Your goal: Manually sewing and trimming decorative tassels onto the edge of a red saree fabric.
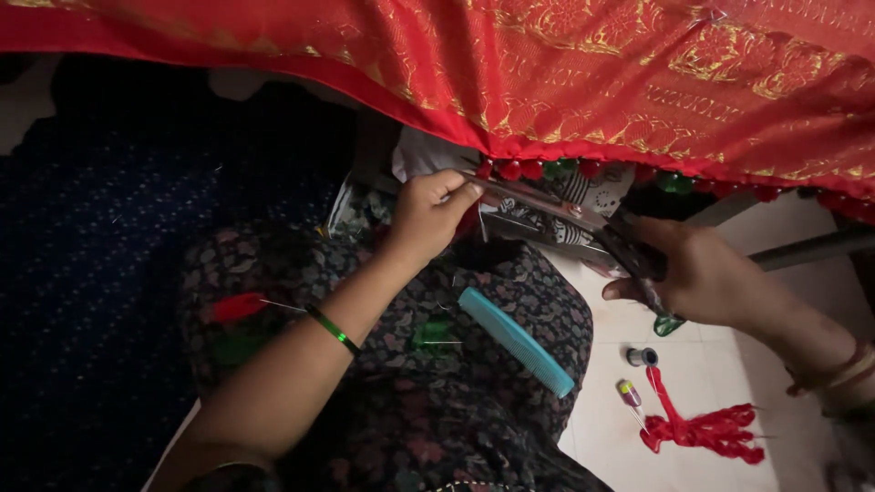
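Below the red fabric's [565,82] tasselled edge, my right grip [693,273] closes scissors [583,223]; left [428,214] pinches threads—I'd cut level.

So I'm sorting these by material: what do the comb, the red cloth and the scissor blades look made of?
Comb: likely plastic, a uniform matte light blue with moulded teeth. Red cloth: woven fabric, probably silky, with shiny gold patterning and a tassel edge. Scissors, in the right hand: blades look like metal, grey and reflective.

Dim, uneven light: the cloth [565,64] and the floor [711,383] at right are lit, the left sinks into deep shadow. Slightly soft throughout, with mild blur around the hands
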